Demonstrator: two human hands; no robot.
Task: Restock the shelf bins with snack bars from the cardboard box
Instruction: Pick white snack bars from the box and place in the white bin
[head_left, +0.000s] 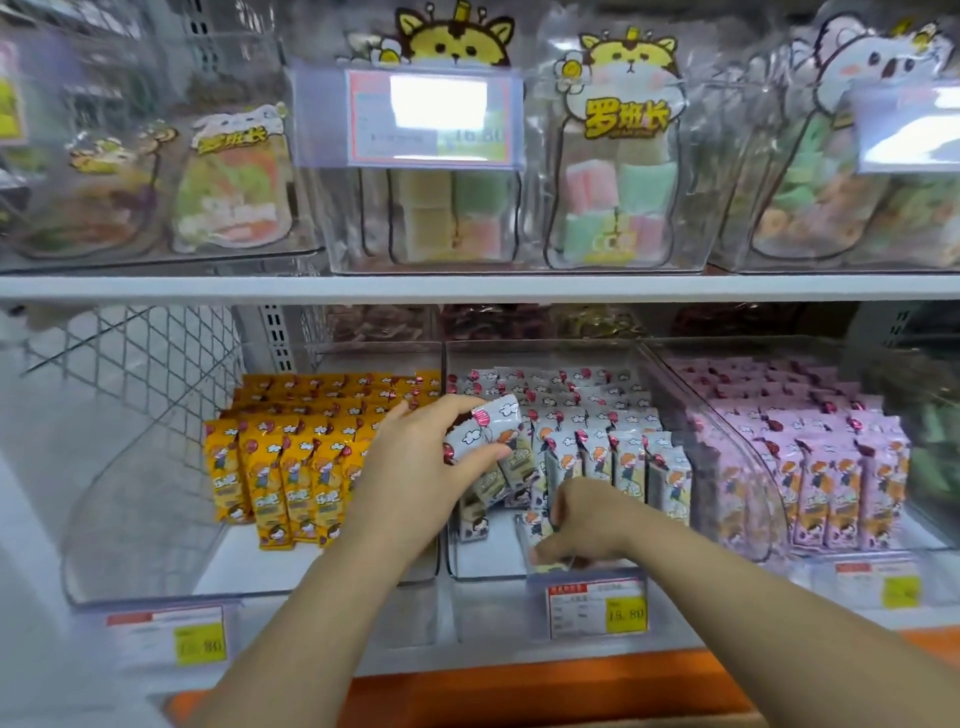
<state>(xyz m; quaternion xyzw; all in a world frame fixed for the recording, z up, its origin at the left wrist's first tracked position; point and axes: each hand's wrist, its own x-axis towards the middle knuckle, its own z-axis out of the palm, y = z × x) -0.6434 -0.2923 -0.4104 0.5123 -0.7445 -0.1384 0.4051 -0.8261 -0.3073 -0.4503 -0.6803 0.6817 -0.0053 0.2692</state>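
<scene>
Over the middle bin (545, 347), mid-restock, the left hand (423, 467) holds spare bars (491, 428) in its grip while the right hand (584, 519) pinches one bar (534, 522) at the near front, which probably needs standing upright next.

Both bare forearms reach forward from the lower edge, the left rising steeply from the lower left and the right coming in from the lower right at a flatter slant. The left hand (415, 467) is raised with its back to the camera, fingers and thumb curled round a small bundle of white foil-wrapped snack bars (493, 431). The right hand (587, 519) sits lower and just beside it, wrist bent down, knuckles up, fingers curled under and thumb pointing left; whether it holds anything cannot be told.
</scene>
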